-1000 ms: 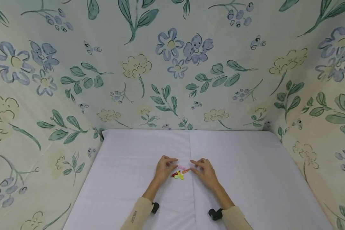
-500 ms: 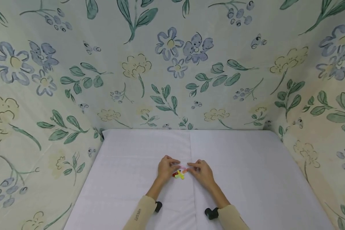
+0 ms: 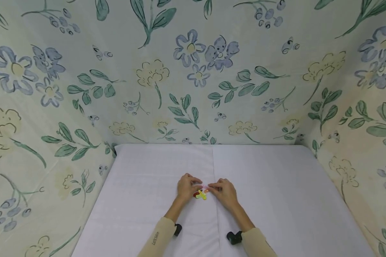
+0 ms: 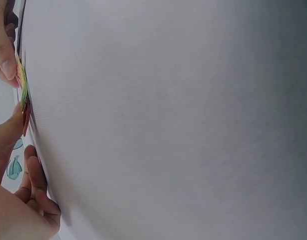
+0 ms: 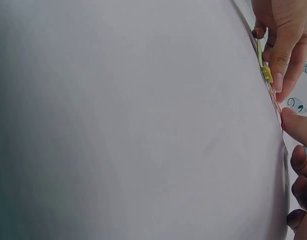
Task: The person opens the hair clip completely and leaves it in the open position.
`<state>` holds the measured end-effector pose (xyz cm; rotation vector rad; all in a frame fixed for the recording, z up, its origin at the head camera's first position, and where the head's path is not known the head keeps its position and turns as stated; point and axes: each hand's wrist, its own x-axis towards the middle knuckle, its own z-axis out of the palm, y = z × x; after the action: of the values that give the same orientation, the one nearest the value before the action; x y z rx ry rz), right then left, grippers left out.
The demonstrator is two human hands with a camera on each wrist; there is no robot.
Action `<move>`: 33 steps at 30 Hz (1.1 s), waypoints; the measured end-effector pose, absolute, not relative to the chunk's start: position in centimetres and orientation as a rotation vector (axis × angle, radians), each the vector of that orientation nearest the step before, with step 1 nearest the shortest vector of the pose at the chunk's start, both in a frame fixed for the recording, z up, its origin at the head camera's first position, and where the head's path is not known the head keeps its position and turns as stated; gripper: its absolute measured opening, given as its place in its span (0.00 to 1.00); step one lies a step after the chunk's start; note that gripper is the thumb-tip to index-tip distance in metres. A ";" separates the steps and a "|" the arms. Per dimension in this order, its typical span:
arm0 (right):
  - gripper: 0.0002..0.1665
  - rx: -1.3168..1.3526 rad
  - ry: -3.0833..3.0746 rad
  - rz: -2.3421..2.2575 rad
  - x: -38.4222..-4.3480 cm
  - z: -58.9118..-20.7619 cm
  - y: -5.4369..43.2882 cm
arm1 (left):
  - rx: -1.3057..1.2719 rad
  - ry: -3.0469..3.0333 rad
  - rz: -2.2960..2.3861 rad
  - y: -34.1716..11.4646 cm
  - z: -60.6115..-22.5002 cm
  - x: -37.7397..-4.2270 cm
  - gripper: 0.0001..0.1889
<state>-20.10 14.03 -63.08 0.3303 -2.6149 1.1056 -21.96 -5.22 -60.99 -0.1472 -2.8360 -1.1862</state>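
A pink hair clip point(image 3: 204, 186) lies between the fingertips of both hands in the head view. My left hand point(image 3: 185, 187) pinches its left end with thumb and forefinger. At the other end, my right hand point(image 3: 226, 194) pinches it the same way. Just below, a yellow hair clip point(image 3: 201, 195) lies across a dark red one point(image 3: 196, 195), and an orange clip point(image 3: 207, 191) sits beside them near the right thumb. The wrist views catch the clips only at the frame edge; the yellow clip point(image 5: 267, 74) shows in the right one. Fingers hide part of the pink clip.
The clips lie on a table covered with a white cloth point(image 3: 270, 192), with a seam running down its middle. Floral curtains point(image 3: 193, 107) hang behind and at both sides. A small black device point(image 3: 234, 238) sits at the right wrist, and another point(image 3: 178, 230) at the left.
My right hand has moved left, its fingertips closing onto the pink clip. The left hand has shifted slightly right. The other clips lie almost where they were.
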 end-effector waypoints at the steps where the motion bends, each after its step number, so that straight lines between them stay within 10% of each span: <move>1: 0.09 0.329 -2.614 1.106 -20.1 -63.1 14.0 | -0.151 -2.832 -1.181 -5.2 -61.0 -22.0 0.07; 33: 0.02 0.161 -2.568 1.496 -20.0 -62.4 13.1 | -0.144 -2.805 -1.299 -5.8 -61.0 -21.8 0.05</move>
<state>-19.96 13.07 -62.43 0.1608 -2.5678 1.4959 -21.79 -5.79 -60.97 -0.1436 -2.8055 -1.2987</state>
